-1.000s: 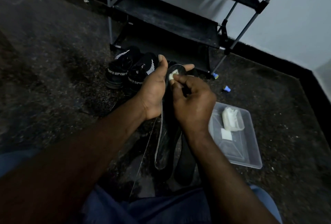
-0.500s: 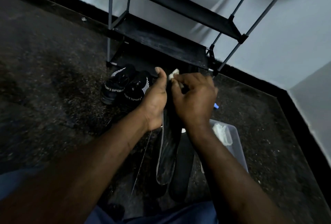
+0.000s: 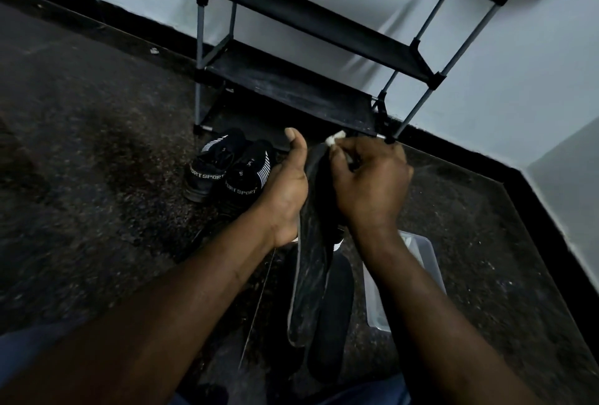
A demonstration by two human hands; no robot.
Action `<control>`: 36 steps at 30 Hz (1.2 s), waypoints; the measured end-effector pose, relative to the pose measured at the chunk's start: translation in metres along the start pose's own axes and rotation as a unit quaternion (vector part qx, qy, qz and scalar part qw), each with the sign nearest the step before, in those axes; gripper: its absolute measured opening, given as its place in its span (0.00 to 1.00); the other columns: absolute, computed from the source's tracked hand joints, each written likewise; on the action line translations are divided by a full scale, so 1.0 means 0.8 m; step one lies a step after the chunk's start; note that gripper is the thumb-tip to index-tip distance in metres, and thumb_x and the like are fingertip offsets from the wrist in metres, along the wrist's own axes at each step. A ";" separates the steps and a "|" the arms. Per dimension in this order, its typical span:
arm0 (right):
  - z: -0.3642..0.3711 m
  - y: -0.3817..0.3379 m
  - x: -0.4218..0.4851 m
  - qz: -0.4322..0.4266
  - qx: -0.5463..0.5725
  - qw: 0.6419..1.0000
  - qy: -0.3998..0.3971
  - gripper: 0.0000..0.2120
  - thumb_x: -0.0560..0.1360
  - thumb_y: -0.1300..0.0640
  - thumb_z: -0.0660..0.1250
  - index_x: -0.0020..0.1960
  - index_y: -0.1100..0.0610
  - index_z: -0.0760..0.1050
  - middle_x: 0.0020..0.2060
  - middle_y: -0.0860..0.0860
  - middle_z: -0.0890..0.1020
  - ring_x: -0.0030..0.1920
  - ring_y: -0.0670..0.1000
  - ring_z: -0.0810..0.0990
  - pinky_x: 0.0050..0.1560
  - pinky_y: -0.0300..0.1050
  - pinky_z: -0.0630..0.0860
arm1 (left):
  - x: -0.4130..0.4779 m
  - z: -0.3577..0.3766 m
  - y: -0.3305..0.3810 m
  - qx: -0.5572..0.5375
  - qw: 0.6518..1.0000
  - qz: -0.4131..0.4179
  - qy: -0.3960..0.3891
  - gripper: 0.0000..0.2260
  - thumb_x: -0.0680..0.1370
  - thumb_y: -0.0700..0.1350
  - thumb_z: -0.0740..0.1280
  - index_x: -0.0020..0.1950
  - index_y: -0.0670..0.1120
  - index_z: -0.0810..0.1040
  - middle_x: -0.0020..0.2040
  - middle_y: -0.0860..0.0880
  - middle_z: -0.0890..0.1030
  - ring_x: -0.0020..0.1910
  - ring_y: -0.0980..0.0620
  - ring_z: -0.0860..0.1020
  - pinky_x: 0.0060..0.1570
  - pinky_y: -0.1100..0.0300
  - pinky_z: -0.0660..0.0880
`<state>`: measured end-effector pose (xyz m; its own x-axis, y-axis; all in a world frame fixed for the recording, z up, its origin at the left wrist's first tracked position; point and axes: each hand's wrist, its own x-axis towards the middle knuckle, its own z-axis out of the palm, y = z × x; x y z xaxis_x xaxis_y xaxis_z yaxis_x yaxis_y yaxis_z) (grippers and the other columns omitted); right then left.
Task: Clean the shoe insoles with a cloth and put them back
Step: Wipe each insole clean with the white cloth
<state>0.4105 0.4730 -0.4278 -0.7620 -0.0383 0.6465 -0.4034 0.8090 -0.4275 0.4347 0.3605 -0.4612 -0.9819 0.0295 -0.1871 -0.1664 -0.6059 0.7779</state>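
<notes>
My left hand (image 3: 287, 189) grips a long black insole (image 3: 309, 278) from its left side, thumb pointing up. The insole hangs with its toe end high and its heel end low. My right hand (image 3: 369, 184) pinches a small white cloth (image 3: 334, 139) at the insole's top edge. A second black insole (image 3: 334, 323) lies on the floor below, partly behind the held one. Two black sport shoes (image 3: 227, 168) with white lettering stand side by side on the floor to the left of my hands.
A black shoe rack (image 3: 311, 48) with grey poles stands against the pale wall behind the shoes. A clear plastic tray (image 3: 431, 262) sits on the dark speckled floor at the right, mostly hidden by my right forearm. The wall turns a corner at far right.
The camera has tilted up, showing more of the rack. My right hand has slid the cloth from the insole's face up to its top edge. My left hand keeps its hold.
</notes>
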 end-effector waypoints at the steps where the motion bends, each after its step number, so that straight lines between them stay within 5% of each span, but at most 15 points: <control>1: 0.000 -0.005 -0.006 -0.018 0.006 1.000 -0.011 0.05 0.74 0.49 0.72 0.48 0.47 0.85 0.44 0.44 0.86 0.50 0.54 0.78 0.51 0.52 0.70 | 0.003 -0.002 0.001 -0.006 1.000 0.001 0.002 0.39 0.76 0.76 0.51 0.67 0.49 0.82 0.63 0.42 0.84 0.63 0.42 0.82 0.65 0.43 0.76; 5: 0.004 -0.015 -0.024 -0.093 -0.012 0.994 -0.061 0.08 0.73 0.48 0.70 0.49 0.47 0.85 0.41 0.46 0.85 0.47 0.54 0.78 0.47 0.50 0.67 | 0.010 -0.009 0.005 -0.010 1.000 0.002 0.012 0.40 0.78 0.75 0.46 0.68 0.49 0.81 0.63 0.42 0.84 0.64 0.44 0.82 0.66 0.46 0.76; 11: 0.006 -0.011 -0.009 -0.006 -0.006 1.000 -0.010 0.07 0.73 0.48 0.70 0.46 0.48 0.84 0.42 0.45 0.85 0.49 0.54 0.78 0.50 0.51 0.69 | 0.007 -0.005 -0.001 0.005 1.000 -0.007 0.020 0.38 0.77 0.76 0.51 0.64 0.48 0.83 0.58 0.42 0.86 0.57 0.43 0.85 0.54 0.48 0.81; 15: 0.008 -0.021 -0.029 -0.088 -0.021 0.993 -0.073 0.08 0.73 0.47 0.68 0.46 0.47 0.84 0.42 0.45 0.84 0.47 0.54 0.78 0.46 0.51 0.69 | 0.012 -0.013 0.001 0.008 1.000 0.008 0.014 0.41 0.78 0.76 0.48 0.67 0.47 0.82 0.63 0.41 0.84 0.63 0.43 0.82 0.65 0.47 0.77; 20: 0.001 0.000 -0.006 -0.003 -0.026 1.000 -0.013 0.07 0.72 0.49 0.70 0.46 0.48 0.84 0.44 0.46 0.84 0.49 0.56 0.78 0.49 0.53 0.69 | 0.015 -0.008 -0.008 -0.006 1.000 -0.005 -0.006 0.41 0.76 0.77 0.52 0.70 0.46 0.79 0.65 0.39 0.82 0.63 0.40 0.82 0.57 0.47 0.78; 26: 0.004 -0.009 -0.034 -0.090 0.000 0.993 -0.082 0.08 0.73 0.48 0.68 0.47 0.47 0.85 0.43 0.46 0.83 0.47 0.54 0.78 0.48 0.54 0.72 | 0.013 -0.016 -0.002 -0.003 1.000 0.001 -0.016 0.41 0.78 0.75 0.46 0.70 0.46 0.80 0.65 0.42 0.82 0.66 0.43 0.81 0.69 0.45 0.75; 31: -0.002 0.005 -0.010 0.006 -0.026 1.000 -0.009 0.06 0.72 0.49 0.70 0.46 0.48 0.84 0.44 0.46 0.83 0.49 0.56 0.78 0.48 0.50 0.65 | 0.013 -0.008 -0.010 -0.016 1.000 0.000 -0.020 0.40 0.78 0.75 0.50 0.71 0.46 0.79 0.65 0.40 0.82 0.63 0.42 0.82 0.58 0.49 0.79; 36: 0.004 -0.012 -0.044 -0.121 -0.017 0.990 -0.070 0.04 0.72 0.51 0.70 0.42 0.50 0.82 0.39 0.48 0.81 0.44 0.56 0.78 0.44 0.52 0.69 | 0.015 -0.020 -0.004 -0.016 1.000 0.001 -0.013 0.41 0.79 0.74 0.46 0.71 0.45 0.78 0.67 0.42 0.81 0.67 0.44 0.80 0.69 0.47 0.73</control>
<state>0.4396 0.4644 -0.4482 -0.7091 -0.3127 0.6319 -0.5673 0.7853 -0.2479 0.4248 0.3503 -0.4757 -0.9842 0.0487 -0.1701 -0.1622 -0.6318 0.7580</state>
